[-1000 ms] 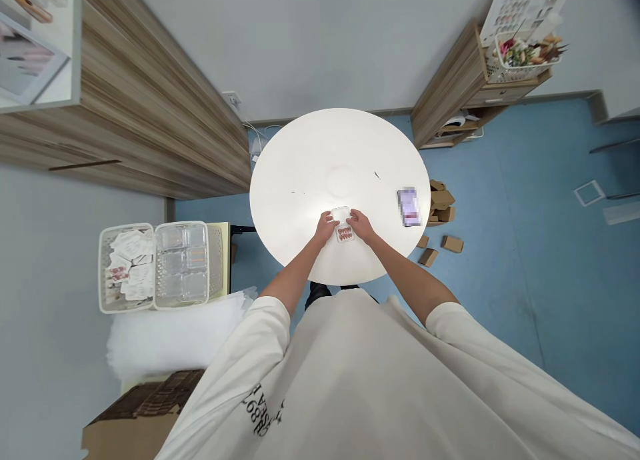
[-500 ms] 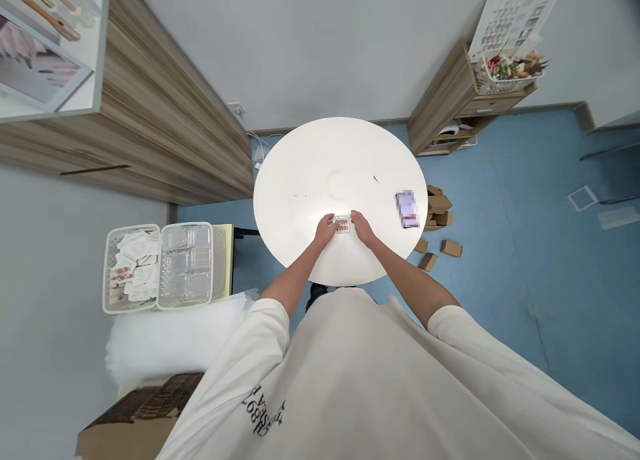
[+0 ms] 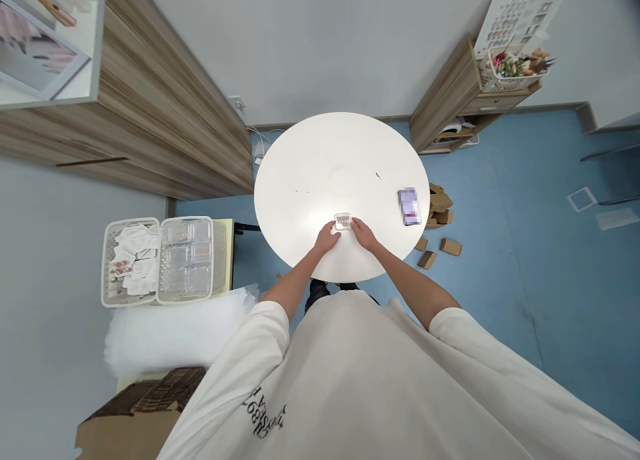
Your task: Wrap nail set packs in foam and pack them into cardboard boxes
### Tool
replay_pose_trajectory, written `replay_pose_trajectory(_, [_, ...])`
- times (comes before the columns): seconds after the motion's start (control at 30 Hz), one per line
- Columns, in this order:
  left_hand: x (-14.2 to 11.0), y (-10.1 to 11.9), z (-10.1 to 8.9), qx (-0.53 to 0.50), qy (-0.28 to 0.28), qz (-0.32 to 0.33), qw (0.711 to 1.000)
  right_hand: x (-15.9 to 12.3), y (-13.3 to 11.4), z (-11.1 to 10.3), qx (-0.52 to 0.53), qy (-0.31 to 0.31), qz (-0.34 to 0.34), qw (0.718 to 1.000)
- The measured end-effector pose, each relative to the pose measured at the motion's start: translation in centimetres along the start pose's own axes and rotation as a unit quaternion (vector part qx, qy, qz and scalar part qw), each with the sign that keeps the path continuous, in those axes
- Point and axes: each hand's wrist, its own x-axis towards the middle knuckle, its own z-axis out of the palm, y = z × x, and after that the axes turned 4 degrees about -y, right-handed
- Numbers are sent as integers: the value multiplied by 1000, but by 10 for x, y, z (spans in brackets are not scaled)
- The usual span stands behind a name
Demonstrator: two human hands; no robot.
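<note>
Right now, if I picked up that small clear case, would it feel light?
The clear plastic case probably feels light: it looks thin beside the left hand. It may be slippery, and being flat, it would likely slide rather than roll on the white table.

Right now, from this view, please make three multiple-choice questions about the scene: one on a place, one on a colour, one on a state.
1. Where is the small clear box? A) On the floor. B) On the round table. C) In a drawer.
2. What colour is the floor? A) Green. B) Red. C) Blue.
3. How are the left hand and right hand? A) Both at the box. B) Both hanging down. C) Both in pockets.

Answers: 1 B, it lies on the white top. 2 C, blue shows beside the table. 3 A, fingers reach its sides.
</note>
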Motion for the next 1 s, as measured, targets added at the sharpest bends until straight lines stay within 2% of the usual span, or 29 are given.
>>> replay_pose_trajectory(0.1, [-9,-4,1,154,-30,68,985,-3,9,3,-120,-24,-23,992])
replay_pose_trajectory(0.2, [-18,-8,3,291,-91,127,944,-8,15,5,-265,-55,-48,961])
replay_pose_trajectory(0.3, [-24,-10,4,364,-134,123,913,-14,17,5,-372,-88,-60,922])
replay_pose_trajectory(0.47, [-27,-9,5,411,-165,102,891,-19,17,6,-459,-113,-59,879])
replay_pose_trajectory(0.6, [-29,-5,7,406,-167,94,893,-20,15,9,-465,-119,-51,876])
replay_pose_trajectory(0.83, [-33,-1,9,340,-151,85,924,-21,9,10,-433,-129,-48,891])
replay_pose_trajectory(1.0, [-37,-4,4,322,-119,63,937,-19,-1,20,-458,-129,-60,877])
